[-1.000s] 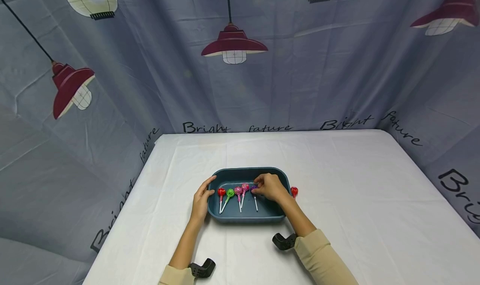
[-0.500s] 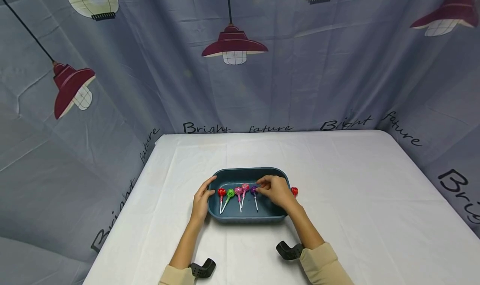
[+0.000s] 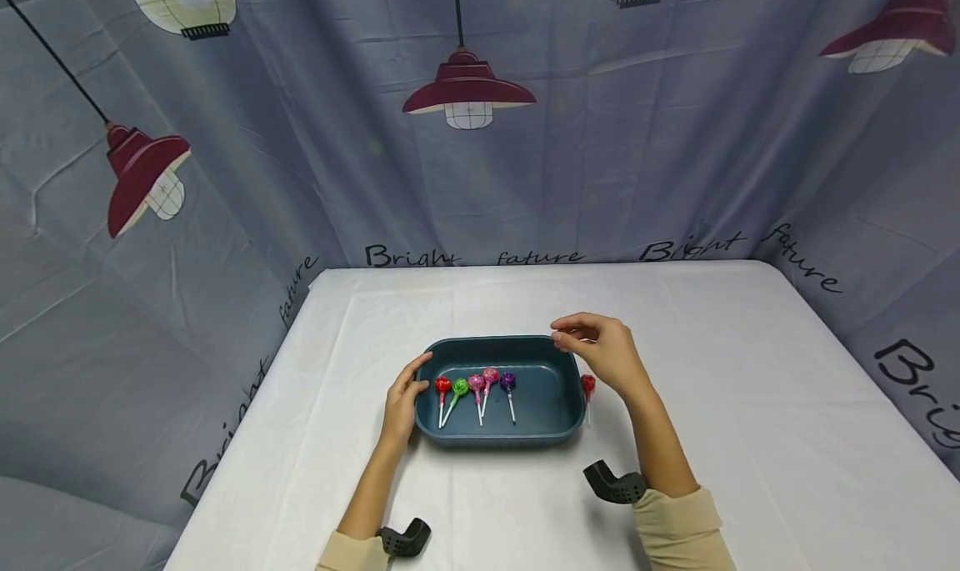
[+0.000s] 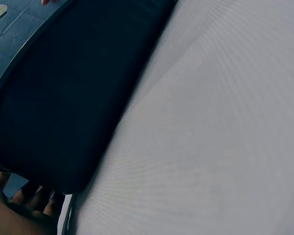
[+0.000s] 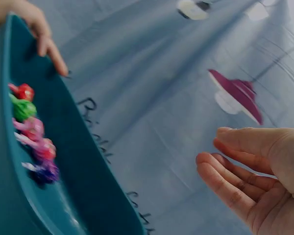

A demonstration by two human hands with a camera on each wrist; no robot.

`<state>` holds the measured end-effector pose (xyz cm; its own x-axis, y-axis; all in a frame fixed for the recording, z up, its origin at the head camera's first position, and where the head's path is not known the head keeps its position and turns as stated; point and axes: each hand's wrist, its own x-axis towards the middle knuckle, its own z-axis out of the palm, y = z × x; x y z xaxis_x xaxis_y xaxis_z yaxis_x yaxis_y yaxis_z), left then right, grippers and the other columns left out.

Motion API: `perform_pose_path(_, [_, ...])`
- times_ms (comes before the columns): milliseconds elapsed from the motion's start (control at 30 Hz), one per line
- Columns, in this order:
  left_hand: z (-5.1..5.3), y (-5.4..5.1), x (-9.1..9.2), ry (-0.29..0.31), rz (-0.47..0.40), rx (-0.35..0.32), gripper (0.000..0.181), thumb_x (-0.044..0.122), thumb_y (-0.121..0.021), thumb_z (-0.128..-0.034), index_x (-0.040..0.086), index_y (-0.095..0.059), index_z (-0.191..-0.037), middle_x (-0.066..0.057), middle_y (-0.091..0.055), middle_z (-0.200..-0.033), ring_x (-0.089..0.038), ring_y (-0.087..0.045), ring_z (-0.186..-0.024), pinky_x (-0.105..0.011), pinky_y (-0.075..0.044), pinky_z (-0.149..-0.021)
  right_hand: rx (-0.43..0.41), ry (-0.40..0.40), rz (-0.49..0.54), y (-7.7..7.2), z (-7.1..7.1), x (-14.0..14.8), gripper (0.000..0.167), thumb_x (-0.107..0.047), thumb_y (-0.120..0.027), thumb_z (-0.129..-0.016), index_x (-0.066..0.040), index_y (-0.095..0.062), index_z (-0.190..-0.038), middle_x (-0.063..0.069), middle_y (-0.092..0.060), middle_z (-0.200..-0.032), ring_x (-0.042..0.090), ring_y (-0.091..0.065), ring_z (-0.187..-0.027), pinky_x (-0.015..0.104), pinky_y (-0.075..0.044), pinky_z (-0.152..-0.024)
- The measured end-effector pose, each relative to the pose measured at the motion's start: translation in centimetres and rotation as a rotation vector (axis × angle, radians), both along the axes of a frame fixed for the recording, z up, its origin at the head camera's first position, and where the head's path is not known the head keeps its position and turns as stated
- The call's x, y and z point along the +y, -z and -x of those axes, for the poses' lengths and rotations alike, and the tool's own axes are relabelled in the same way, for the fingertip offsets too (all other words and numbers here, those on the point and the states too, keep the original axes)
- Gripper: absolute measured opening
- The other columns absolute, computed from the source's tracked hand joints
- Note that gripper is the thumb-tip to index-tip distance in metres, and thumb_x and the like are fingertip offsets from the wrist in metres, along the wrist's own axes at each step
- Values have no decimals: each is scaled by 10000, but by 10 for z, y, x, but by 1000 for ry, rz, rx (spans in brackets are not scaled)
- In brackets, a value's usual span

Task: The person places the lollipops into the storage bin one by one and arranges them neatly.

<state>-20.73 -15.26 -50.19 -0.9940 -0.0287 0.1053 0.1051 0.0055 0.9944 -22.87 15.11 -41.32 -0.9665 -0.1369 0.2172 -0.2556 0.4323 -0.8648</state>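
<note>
A dark teal tray (image 3: 546, 400) sits on the table. My left hand (image 3: 401, 406) holds its left end, thumb and fingers at the rim; in the left wrist view the fingers (image 4: 36, 199) are partly hidden by the tray. Inside lie, left to right, a red lollipop (image 3: 442, 385), a green lollipop (image 3: 460, 386), two pink lollipops (image 3: 476, 383) and a purple lollipop (image 3: 507, 381). Above the tray's back right corner hovers my right hand (image 3: 606, 353), fingers loosely bent and nothing between them, as the right wrist view confirms. Another red lollipop (image 3: 588, 383) lies just outside the right end.
White cloth covers the table (image 3: 712, 371). Behind and beside it hangs a grey-blue curtain (image 3: 585, 154) with printed lamps and lettering. Each wrist carries a black camera mount (image 3: 617, 483).
My right hand has let go of the purple lollipop, lifted out of the tray and moved right and away. The lollipop stays in the tray. My left hand keeps its place.
</note>
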Motion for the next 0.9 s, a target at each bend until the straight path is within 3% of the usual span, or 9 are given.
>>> perform_pose_path(167, [-1,-2,0,-4,0,1,435,-42,-423,-885,8,-500,-1310,-134,-379,-1420,-221,-252,-1345,-371,-181,-1094,-11,46,41,1,2,22,256,-243,-653,-856,-72,-681,-1045,70,-686,-924,157,-659,-772,246,-515,-707])
perform_pose_path(367, [-2,-2,-1,-2,10,1,435,-39,-422,-887,16,-502,-1311,-129,-377,-1422,-211,-258,-1342,-358,-190,-1091,3,87,92,17,3,45,334,-265,-660,-850,-23,-662,-1081,116,-673,-937,180,-641,-772,233,-518,-676])
perform_pose_path(500, [-2,-2,-1,-2,7,0,436,-40,-420,-887,12,-498,-1312,-130,-371,-1425,-212,-256,-1343,-358,-191,-1091,-5,97,148,55,19,67,343,-288,-665,-844,-57,-666,-1097,112,-667,-933,244,-617,-789,272,-507,-667])
perform_pose_path(600, [-2,-2,0,-1,3,4,437,-44,-421,-885,8,-497,-1312,-135,-371,-1425,-213,-255,-1344,-357,-190,-1091,-27,79,187,95,37,87,311,-266,-667,-844,-109,-673,-1112,66,-673,-939,225,-613,-789,271,-487,-655])
perform_pose_path(667, [-2,-3,0,0,3,7,437,-45,-420,-885,5,-495,-1313,-139,-370,-1425,-215,-252,-1345,-357,-187,-1092,-64,72,160,105,39,91,330,-291,-660,-847,-119,-667,-1129,56,-674,-958,235,-608,-803,290,-479,-673])
perform_pose_path(733, [-3,-3,0,1,3,5,438,-45,-418,-885,7,-496,-1312,-139,-369,-1425,-217,-251,-1346,-360,-186,-1093,-102,49,134,106,35,90,353,-285,-659,-849,-95,-656,-1145,51,-677,-974,233,-612,-815,292,-477,-678])
perform_pose_path(900, [-2,-2,0,2,7,-5,437,-38,-419,-887,16,-498,-1314,-132,-366,-1428,-218,-248,-1348,-366,-185,-1094,-207,6,2,82,12,73,443,-282,-677,-832,7,-617,-1163,125,-661,-1032,270,-607,-847,331,-481,-677])
